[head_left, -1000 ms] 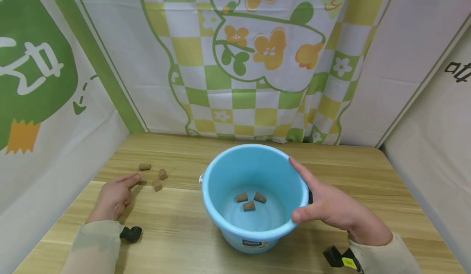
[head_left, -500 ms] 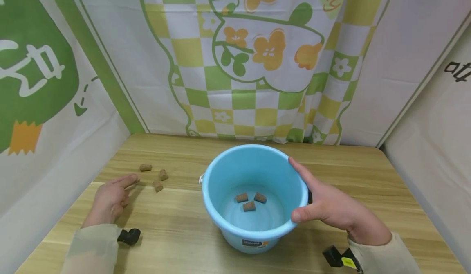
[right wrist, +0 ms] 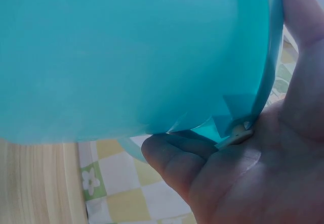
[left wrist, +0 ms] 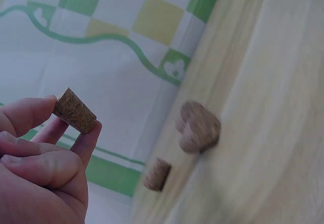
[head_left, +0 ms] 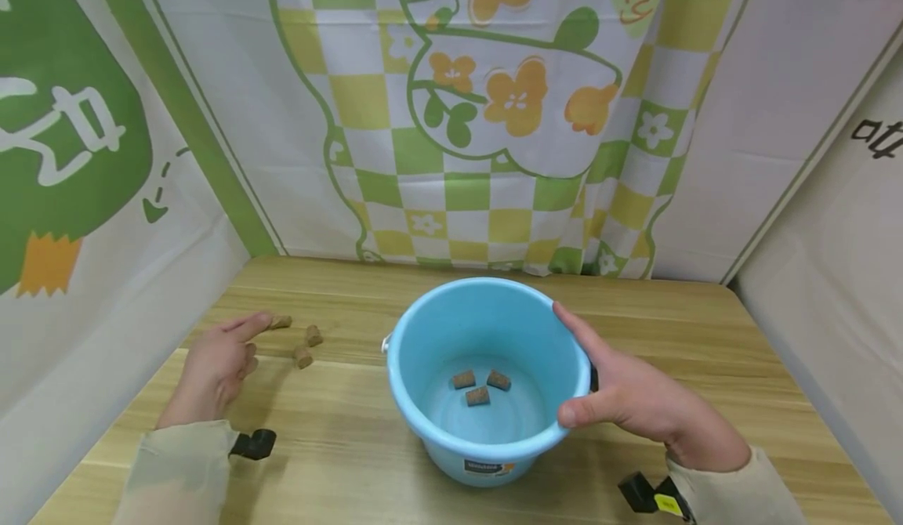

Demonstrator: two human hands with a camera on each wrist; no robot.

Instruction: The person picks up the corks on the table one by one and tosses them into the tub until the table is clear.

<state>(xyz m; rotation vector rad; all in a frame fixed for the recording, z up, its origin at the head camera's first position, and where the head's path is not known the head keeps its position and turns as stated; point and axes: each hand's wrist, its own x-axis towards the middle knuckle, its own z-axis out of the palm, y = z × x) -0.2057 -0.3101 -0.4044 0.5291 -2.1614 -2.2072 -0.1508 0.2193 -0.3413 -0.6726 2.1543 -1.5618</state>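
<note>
The bucket [head_left: 487, 317] is light blue, its label [head_left: 483, 467] dark with a small patch [head_left: 508, 468] that looks orange, though too small to be sure. The corks [left wrist: 76, 112] are speckled brown, the table [head_left: 353, 423] yellowish wood with streaked grain. The backdrop [head_left: 421, 149] carries green, yellow and white checks and orange flowers [head_left: 517, 114]; the sleeves [head_left: 737, 490] are beige.

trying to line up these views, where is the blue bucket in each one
Head: the blue bucket stands just right of centre, lower half.
Left wrist: not in it.
Right wrist: the blue bucket fills most of the upper part.
Shared landmark: the checkered cloth, in all three.
</note>
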